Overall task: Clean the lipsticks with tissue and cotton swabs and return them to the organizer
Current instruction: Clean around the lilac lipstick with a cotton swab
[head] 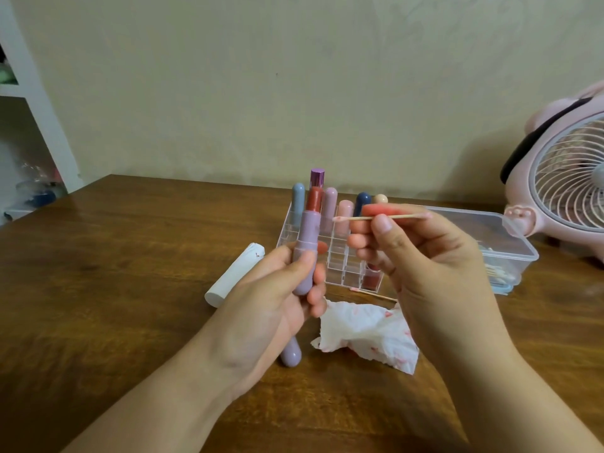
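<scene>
Left hand (277,289) grips the uncapped lilac plastic lipstick (309,238), upright before the clear acrylic organizer (330,253); right hand (421,256) pinches a pink-tipped wooden cotton swab (380,218) beside it — a hard poke could gouge the bullet.

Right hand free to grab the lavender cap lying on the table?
Probably not yet: the right hand pinches a cotton swab, and the cap lies below the left hand, partly hidden.

You sit at a brown wooden table (130,289) by a plain cream wall (261,76); white shelves (29,103) stand left.
</scene>
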